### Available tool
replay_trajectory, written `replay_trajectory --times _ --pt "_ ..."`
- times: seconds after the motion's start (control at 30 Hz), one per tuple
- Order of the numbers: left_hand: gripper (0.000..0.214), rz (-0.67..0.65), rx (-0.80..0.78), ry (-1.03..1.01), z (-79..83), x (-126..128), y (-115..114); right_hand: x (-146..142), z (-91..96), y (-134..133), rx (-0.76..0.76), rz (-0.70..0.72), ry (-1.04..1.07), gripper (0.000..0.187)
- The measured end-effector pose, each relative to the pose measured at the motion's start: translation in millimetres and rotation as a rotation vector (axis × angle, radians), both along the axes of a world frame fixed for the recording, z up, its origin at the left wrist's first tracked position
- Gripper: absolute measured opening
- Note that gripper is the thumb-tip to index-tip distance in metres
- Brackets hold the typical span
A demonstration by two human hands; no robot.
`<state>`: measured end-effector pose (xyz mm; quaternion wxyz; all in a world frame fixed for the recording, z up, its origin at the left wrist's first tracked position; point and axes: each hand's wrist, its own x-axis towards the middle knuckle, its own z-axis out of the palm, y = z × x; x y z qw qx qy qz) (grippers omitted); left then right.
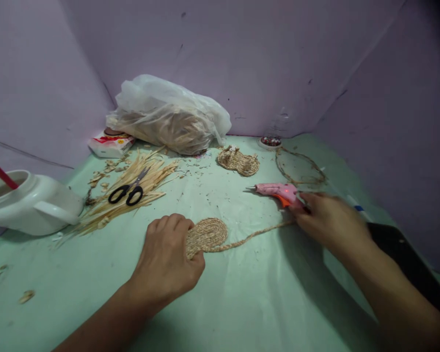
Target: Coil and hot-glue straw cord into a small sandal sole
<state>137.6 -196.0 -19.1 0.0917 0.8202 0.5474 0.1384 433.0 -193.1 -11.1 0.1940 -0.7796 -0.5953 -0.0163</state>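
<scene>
My left hand (166, 259) is curled over the near edge of a coiled oval mat of braided straw (208, 234), pressing it onto the green table cover. A braided cord (258, 232) trails from the mat to the right. My right hand (326, 217) is closed around the handle of a pink glue gun (275, 189), whose nozzle points left and whose red light is on. The cord's far end passes under that hand.
Black scissors (126, 194) lie on a bundle of loose straw (132, 188). A plastic bag of straw (170, 117) sits at the back, with a finished woven piece (238, 161), a wire loop (298, 168) and a small dish (270, 142). A white jug (29, 205) stands left.
</scene>
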Motion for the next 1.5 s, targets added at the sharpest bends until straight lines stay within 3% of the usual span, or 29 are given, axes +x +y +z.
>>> replay_trajectory --times 0.07,0.1,0.17,0.27,0.47,0.67,0.87,1.03,1.3,1.5 --pt "0.03 -0.005 0.002 -0.008 -0.6 -0.4 0.2 -20.7 8.5 -11.3 0.234 0.079 -0.141 0.02" --pt "0.03 -0.008 0.003 -0.01 -0.8 -0.5 0.4 -33.2 11.5 -17.2 0.307 0.218 -0.08 0.02" --pt "0.03 -0.015 0.005 -0.014 -1.0 -0.3 1.0 -57.9 12.8 -26.2 0.247 0.584 0.078 0.014" --pt "0.031 -0.006 0.006 -0.013 -1.2 0.0 1.1 -83.1 3.1 -29.9 0.126 0.754 0.095 0.009" --pt "0.028 0.028 0.016 0.017 -2.5 -0.5 -1.1 -90.4 -17.1 -22.5 0.094 0.748 0.076 0.015" --pt "0.024 0.008 0.042 -0.006 -4.1 -1.3 -0.5 -92.5 -17.9 -17.4 0.073 0.734 0.013 0.018" --pt "0.024 -0.012 0.033 -0.023 -3.5 -0.5 1.3 -94.4 -20.8 -16.8 0.209 0.741 -0.113 0.022" --pt "0.024 -0.012 0.002 -0.019 -1.7 0.2 2.3 -94.1 -20.1 -15.7 0.239 0.737 -0.148 0.024" --pt "0.028 -0.039 -0.073 0.018 4.9 -2.4 6.0 -88.3 -18.9 -13.8 0.173 0.76 0.04 0.011" --pt "0.029 -0.041 -0.119 0.048 8.8 -1.9 6.7 -82.9 -23.1 -13.5 0.097 0.849 -0.023 0.017"
